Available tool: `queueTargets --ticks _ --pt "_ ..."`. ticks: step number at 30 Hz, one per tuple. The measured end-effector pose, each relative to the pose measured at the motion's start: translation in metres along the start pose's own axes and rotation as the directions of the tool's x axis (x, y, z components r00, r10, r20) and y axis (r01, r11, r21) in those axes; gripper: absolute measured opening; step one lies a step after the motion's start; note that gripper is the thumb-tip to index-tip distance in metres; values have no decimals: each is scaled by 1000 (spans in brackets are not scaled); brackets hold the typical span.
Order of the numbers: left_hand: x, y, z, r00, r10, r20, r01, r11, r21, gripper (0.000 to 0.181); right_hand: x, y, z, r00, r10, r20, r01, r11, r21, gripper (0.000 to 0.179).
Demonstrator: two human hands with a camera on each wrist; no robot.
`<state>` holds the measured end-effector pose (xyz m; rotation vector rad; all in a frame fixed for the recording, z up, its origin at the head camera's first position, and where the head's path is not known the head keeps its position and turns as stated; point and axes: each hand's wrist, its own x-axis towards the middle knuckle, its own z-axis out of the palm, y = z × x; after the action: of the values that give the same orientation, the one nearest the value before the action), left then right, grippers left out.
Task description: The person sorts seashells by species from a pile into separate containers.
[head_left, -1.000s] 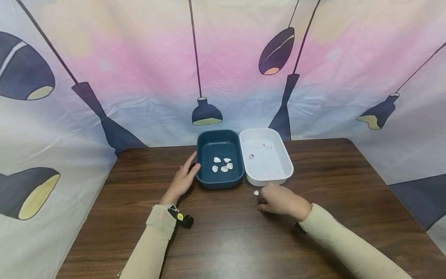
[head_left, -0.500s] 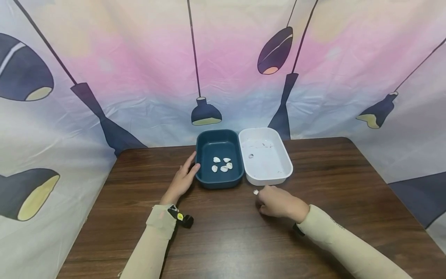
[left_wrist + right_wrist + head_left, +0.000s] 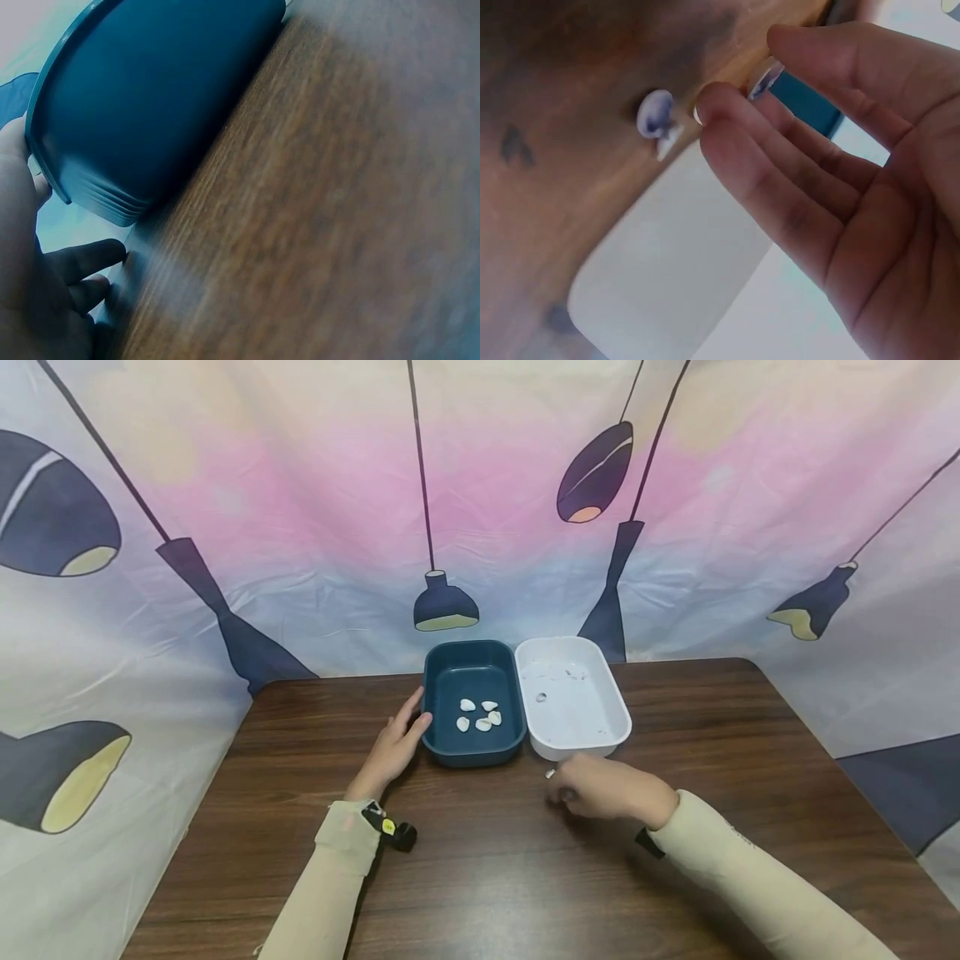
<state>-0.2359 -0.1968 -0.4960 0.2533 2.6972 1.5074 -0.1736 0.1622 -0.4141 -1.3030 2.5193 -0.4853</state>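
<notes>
My right hand [image 3: 600,789] is just in front of the white tray [image 3: 622,731], fingers curled. In the right wrist view, a small white seashell with purple markings [image 3: 765,77] fills the gap between thumb and fingers, pinched there. Two more shells lie on the table beyond the fingertips: a rounded purple-and-white shell [image 3: 656,114] and a white shell piece [image 3: 670,142]. My left hand [image 3: 386,756] rests against the left side of the dark teal tray [image 3: 476,758], fingers extended along its rim. Several white shells [image 3: 483,724] lie in the teal tray.
The two trays stand side by side at the back of the brown wooden table [image 3: 465,877]. One small shell [image 3: 541,697] and some little bits lie in the white tray. A curtain [image 3: 337,485] printed with lamps hangs right behind the table.
My right hand has moved slightly left and now covers more of the shell by its fingertips. The left hand and both trays have stayed in place.
</notes>
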Motion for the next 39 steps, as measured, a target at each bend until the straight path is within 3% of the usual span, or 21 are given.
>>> queueTargets --ticks 6,19,33,39 --pt "0 1 1 1000 -5 0 5 1000 -2 68 1 -3 -14 999 29 31 -28 999 -15 29" --pt "1 1 2 1000 -5 0 5 1000 -9 67 4 2 -48 1000 25 -2 -25 998 -55 28" --pt "1 -1 1 1000 1 -7 -1 1000 -5 67 23 48 -82 997 60 -42 -63 995 -73 22" --pt "0 0 1 1000 5 -10 -5 1000 0 70 36 65 -84 987 159 -26 -160 986 -51 20"
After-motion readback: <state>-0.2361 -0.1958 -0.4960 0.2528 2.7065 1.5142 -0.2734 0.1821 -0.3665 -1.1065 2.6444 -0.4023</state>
